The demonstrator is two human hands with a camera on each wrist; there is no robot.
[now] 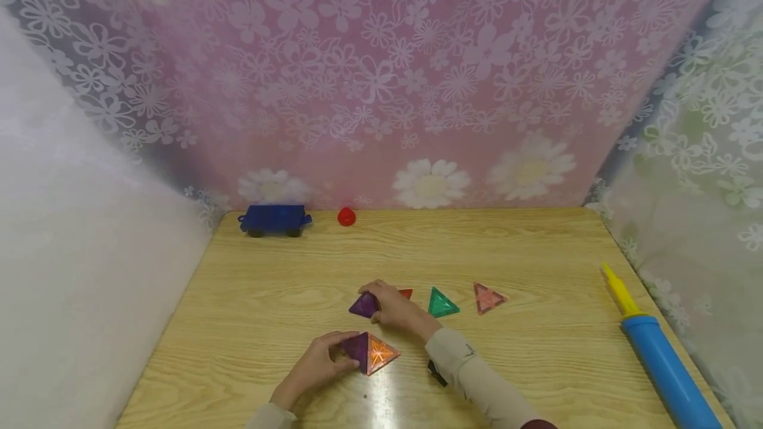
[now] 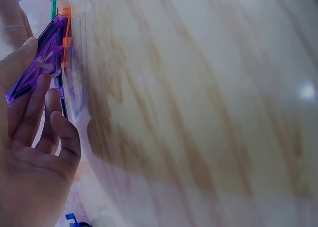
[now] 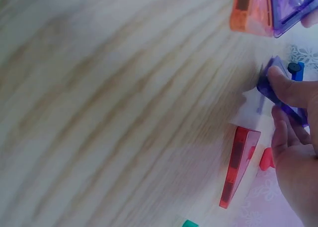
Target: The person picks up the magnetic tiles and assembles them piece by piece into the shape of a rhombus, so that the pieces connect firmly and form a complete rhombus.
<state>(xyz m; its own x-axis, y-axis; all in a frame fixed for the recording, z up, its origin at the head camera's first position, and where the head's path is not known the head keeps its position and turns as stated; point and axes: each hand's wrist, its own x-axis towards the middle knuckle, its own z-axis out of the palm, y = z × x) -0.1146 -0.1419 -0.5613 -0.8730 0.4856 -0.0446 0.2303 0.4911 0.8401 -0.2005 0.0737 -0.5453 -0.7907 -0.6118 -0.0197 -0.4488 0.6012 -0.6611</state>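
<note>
Near the front middle of the table, my left hand pinches a purple triangular tile between thumb and fingers. Edge to edge with it, an orange triangular tile forms a diamond shape. In the left wrist view the purple tile appears tilted up, the thumb on one face and fingers behind. Just beyond, my right hand grips a second purple triangular tile, also seen tilted between thumb and fingers in the right wrist view. A red triangular tile lies beside that hand, partly hidden by it in the head view.
To the right lie a green triangular tile and a pink one. A blue wheeled wagon and a small red round piece stand along the back edge. A blue pump with a yellow nozzle lies on the right.
</note>
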